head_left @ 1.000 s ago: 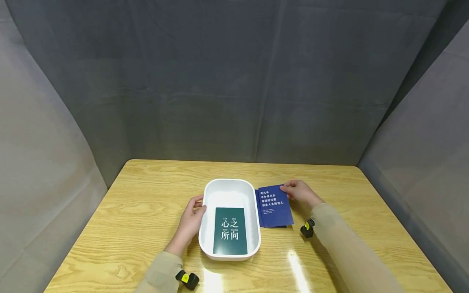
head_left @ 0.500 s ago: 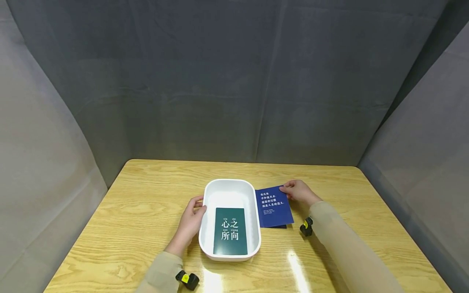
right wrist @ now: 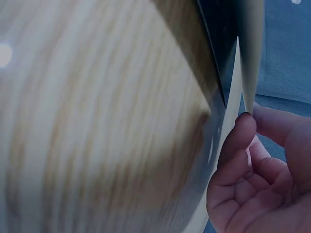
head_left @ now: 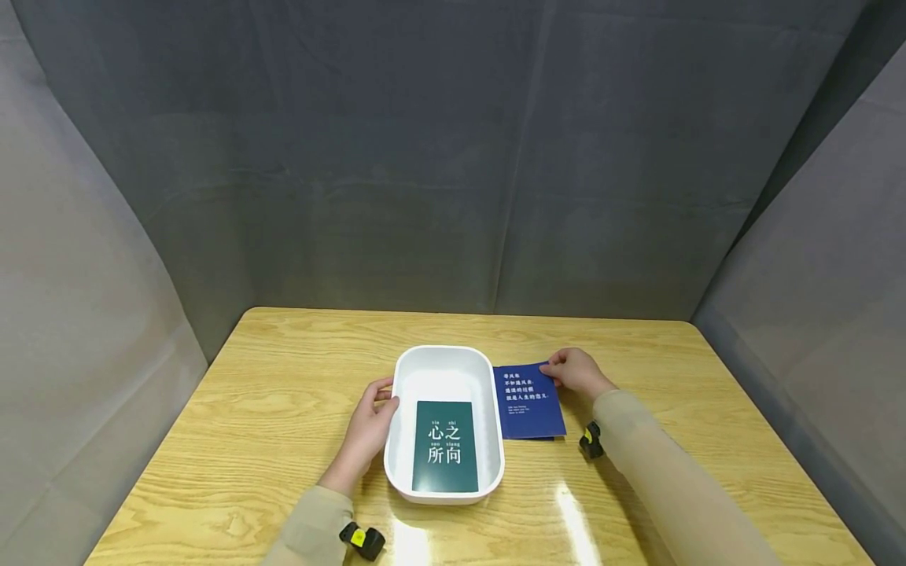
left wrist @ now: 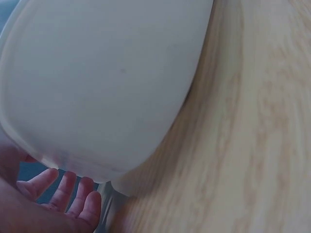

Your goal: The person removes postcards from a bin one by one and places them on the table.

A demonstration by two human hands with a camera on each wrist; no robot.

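At frame centre, the left hand (head_left: pixel 370 428) rests against the left wall of the white tray (head_left: pixel 439 363), fingers relaxed. Just right of the tray, the right hand (head_left: pixel 576 371) pinches the blue card's (head_left: pixel 527 402) upper right corner; a green card (head_left: pixel 444 446) lies inside the tray.

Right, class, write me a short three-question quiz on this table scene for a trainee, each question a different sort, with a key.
1. True or false: the green card lies inside the white tub.
2. Which hand pinches the blue card? A) left hand B) right hand
3. Fill in: the left hand rests against the tub's ____ wall.

Key: 1 true; 2 B; 3 outer left.
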